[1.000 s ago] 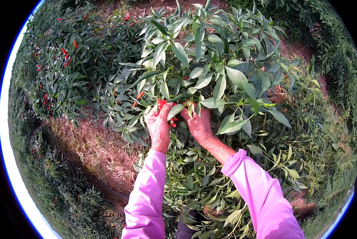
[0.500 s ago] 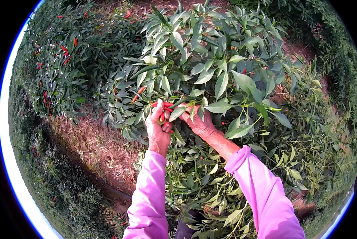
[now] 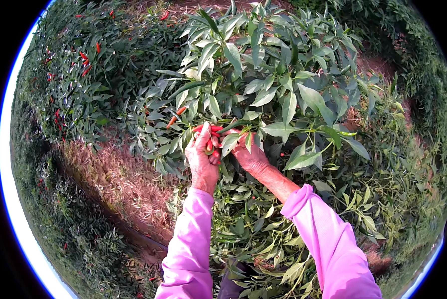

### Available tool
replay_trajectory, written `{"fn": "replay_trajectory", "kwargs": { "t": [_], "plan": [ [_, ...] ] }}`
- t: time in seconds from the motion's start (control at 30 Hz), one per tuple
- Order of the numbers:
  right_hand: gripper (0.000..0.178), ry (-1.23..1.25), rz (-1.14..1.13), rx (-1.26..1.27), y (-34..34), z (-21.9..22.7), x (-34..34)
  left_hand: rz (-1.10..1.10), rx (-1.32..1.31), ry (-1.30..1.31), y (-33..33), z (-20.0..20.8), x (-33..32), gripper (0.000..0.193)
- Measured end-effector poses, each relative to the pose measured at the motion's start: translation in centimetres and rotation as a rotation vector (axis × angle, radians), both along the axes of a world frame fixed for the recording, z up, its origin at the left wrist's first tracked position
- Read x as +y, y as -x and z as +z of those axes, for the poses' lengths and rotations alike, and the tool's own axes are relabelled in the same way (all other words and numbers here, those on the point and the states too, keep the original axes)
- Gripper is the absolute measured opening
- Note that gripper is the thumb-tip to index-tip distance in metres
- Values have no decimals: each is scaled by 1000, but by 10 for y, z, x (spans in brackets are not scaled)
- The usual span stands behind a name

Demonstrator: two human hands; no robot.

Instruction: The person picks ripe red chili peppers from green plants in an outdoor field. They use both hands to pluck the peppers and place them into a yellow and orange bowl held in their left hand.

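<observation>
My left hand (image 3: 202,162) is closed around several red chili peppers (image 3: 209,144), with a greenish one among them. Another red chili (image 3: 214,128) lies across the tops of its fingers, pointing toward my right hand (image 3: 252,158). That hand's fingers are bent in among the leaves of the chili plant (image 3: 288,107), close beside the left fingertips. A leaf (image 3: 229,143) covers part of them, so what they pinch is hidden. Just up and left of my hands hangs an orange-red chili (image 3: 176,117), and above it a long green chili (image 3: 186,88).
Neighbouring chili plants (image 3: 84,94) with red fruit stand to the left. Dry straw (image 3: 129,179) covers the ground between the rows. Leafy stems (image 3: 278,239) spread below my forearms, and a pale green chili (image 3: 345,133) hangs at the right.
Both hands have shifted very slightly to the right in the picture, along with the nearby plants. The left hand keeps its chilies, and the right fingers stay among the leaves.
</observation>
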State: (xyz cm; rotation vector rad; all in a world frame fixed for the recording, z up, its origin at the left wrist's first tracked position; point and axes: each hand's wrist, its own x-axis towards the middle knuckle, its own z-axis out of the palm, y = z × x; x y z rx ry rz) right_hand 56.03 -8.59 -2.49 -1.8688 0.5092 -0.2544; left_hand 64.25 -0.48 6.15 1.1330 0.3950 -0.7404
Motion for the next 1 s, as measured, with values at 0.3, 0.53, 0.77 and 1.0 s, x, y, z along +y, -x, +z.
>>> {"fn": "replay_trajectory", "kwargs": {
  "t": [0.3,0.53,0.77,1.0],
  "plan": [
    [25,151,62,-84,7,25,-14,40,-277,6,6,24,1,28],
    [20,384,12,-145,-66,114,-3,254,-20,545,-52,-28,99,25],
    [17,706,254,135,-141,81,-12,-16,187,349,-75,-53,91,31],
    [19,668,265,288,-147,76,-13,25,234,419,-95,-72,60,21]
  ]
}}
